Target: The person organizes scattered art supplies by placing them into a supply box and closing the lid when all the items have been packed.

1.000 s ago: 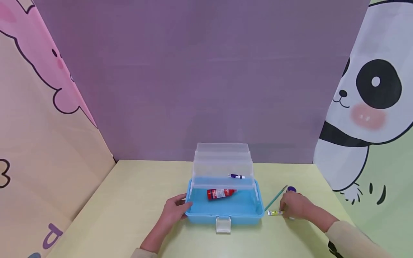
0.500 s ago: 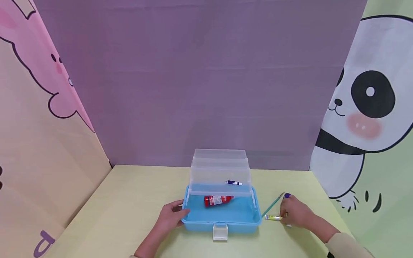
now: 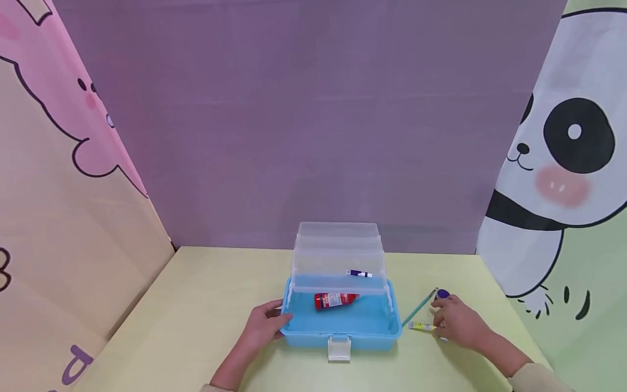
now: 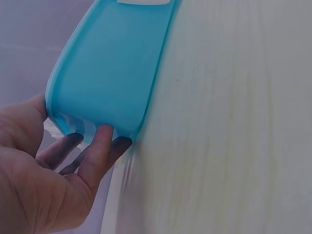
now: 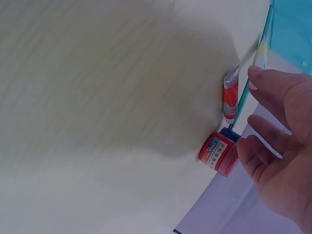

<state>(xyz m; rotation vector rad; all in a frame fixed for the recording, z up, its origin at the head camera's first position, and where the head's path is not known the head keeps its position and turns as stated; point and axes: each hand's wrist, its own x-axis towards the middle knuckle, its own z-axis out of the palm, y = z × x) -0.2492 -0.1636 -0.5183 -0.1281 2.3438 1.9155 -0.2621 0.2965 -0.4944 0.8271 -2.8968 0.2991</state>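
Observation:
My left hand (image 3: 262,325) grips the left end of a light blue plastic box (image 3: 364,342), thumb over the rim and fingers against the outside in the left wrist view. The translucent lid (image 3: 338,245) stands raised. Inside lies a red bottle (image 3: 335,300). My right hand (image 3: 460,322) is right of the box, fingers loosely bent and apart. Its thumb is close to a yellow paint tube (image 3: 420,326). In the right wrist view, an orange-red tube (image 5: 230,101) and red paint jars (image 5: 214,150) lie by the fingers, partly hiding a dark blue jar (image 5: 230,133).
A teal paintbrush (image 3: 417,310) lies slanted between the box and my right hand. A dark blue and white tube (image 3: 360,273) shows at the lid. The white clasp (image 3: 338,348) hangs at the box front. A purple wall (image 3: 313,136) rises behind the pale yellow table (image 3: 220,288).
My right hand has drawn slightly right, its fingers spreading apart, and more of the dark blue jar shows behind it. The left hand keeps its grip on the box. The head view shifts slightly.

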